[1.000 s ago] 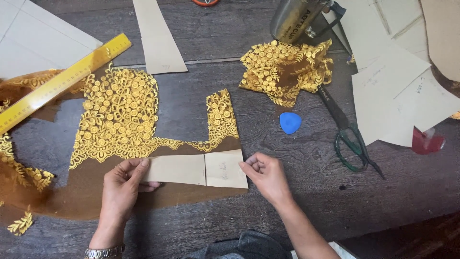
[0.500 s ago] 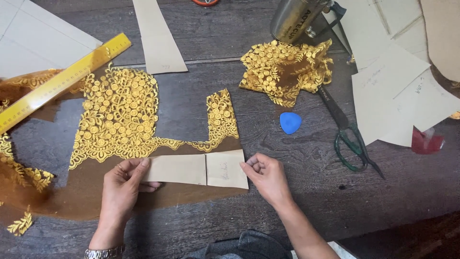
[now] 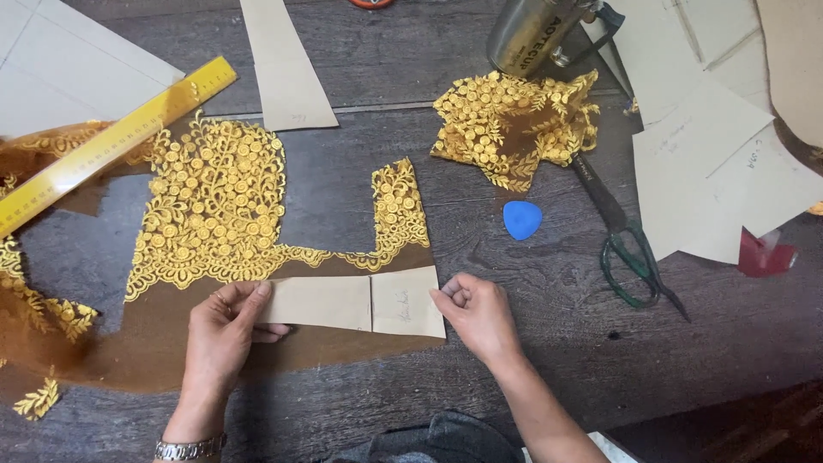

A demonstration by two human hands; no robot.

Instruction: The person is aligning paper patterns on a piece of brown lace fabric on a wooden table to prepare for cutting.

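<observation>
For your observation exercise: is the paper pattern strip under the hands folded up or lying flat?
Flat. The paper strip lies spread on the brown fabric, left hand and right hand pinning its ends.

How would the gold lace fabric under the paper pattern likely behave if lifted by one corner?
The gold lace fabric would probably droop and fold: its sheer brown net looks thin, and a similar lace piece lies crumpled. It seems light, and cut edges may snag. The paper pattern, pinned by both hands, looks stiffer.

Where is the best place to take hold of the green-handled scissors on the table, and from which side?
Probably at the green handle loops, coming from the near right. The scissors lie flat and closed, blades pointing away toward the folded gold lace, so the handles are the end nearest the right hand and nothing covers them.
</observation>
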